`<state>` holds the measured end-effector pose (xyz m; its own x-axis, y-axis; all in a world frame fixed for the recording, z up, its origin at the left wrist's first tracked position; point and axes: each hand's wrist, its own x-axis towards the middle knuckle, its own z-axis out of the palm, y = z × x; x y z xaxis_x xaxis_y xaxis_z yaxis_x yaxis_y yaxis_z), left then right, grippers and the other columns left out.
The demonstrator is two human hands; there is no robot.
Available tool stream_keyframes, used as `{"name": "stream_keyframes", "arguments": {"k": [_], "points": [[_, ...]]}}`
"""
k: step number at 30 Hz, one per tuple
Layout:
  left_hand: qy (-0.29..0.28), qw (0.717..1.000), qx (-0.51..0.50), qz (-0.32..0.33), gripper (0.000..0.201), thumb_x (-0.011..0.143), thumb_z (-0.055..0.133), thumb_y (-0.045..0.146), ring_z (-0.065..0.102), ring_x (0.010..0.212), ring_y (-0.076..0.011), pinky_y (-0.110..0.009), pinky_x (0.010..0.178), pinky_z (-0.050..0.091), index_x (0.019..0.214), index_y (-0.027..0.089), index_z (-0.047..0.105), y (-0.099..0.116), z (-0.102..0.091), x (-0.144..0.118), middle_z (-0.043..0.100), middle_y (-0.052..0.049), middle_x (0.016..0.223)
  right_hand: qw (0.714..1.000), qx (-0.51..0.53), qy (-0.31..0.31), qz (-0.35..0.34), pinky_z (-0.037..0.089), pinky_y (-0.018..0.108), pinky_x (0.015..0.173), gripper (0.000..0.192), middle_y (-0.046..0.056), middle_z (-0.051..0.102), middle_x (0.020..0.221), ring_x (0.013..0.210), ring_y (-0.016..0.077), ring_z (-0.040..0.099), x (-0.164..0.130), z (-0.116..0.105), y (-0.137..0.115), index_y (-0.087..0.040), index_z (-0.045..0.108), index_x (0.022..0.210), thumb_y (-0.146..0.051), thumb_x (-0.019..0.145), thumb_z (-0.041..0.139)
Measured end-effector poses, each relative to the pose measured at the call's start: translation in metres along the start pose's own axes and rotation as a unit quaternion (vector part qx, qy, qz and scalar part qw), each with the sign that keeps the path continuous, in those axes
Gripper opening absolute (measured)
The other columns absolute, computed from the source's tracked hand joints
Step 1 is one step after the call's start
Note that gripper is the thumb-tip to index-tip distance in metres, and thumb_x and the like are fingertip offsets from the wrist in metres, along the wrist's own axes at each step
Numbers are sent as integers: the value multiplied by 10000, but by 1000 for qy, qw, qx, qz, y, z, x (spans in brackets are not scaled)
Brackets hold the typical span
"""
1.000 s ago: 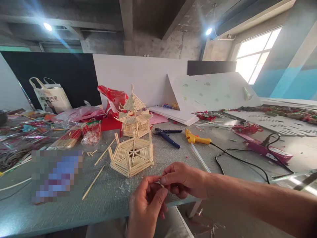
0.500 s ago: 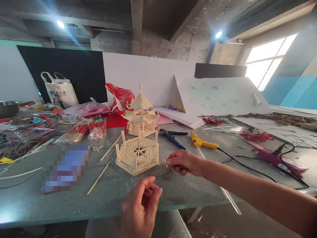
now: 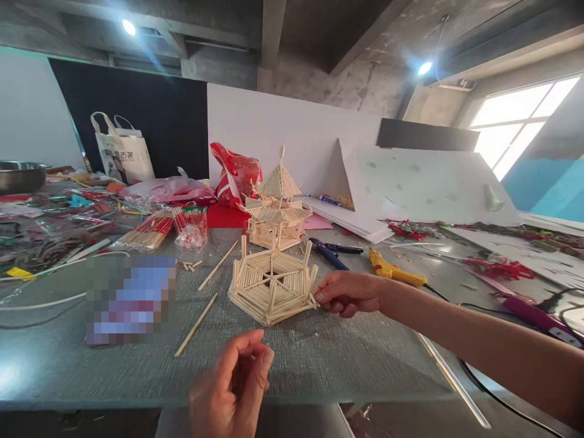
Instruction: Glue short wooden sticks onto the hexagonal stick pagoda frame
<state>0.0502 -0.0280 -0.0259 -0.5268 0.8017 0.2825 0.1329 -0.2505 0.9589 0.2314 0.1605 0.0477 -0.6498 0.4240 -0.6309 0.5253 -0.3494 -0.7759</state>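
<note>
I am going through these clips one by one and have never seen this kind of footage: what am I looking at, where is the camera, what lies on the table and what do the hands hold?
There is no machine here. One camera sits on a person's head and looks down at their two bare hands, so the single view is what they see.

The right hand pinches at the right edge of a hexagonal base built of pale wooden sticks on the grey table. The left hand hovers near the table's front edge, fingers curled; whether it holds anything cannot be told.

Behind the base stands a finished stick pagoda. Nearby lie loose sticks, blue-handled pliers and a yellow glue gun.
</note>
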Motion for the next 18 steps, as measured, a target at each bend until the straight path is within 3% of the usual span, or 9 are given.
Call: {"name": "stream_keyframes", "arguments": {"k": [18], "points": [[2, 1000, 15, 26, 168, 724, 635, 337, 576, 445, -79, -146, 461, 484, 874, 261, 637, 2, -1, 1, 661, 46, 640, 1000, -10, -2, 4, 183, 99, 306, 255, -55, 467, 550, 407, 2, 357, 3, 0, -4, -110, 520, 642, -268, 619, 719]]}}
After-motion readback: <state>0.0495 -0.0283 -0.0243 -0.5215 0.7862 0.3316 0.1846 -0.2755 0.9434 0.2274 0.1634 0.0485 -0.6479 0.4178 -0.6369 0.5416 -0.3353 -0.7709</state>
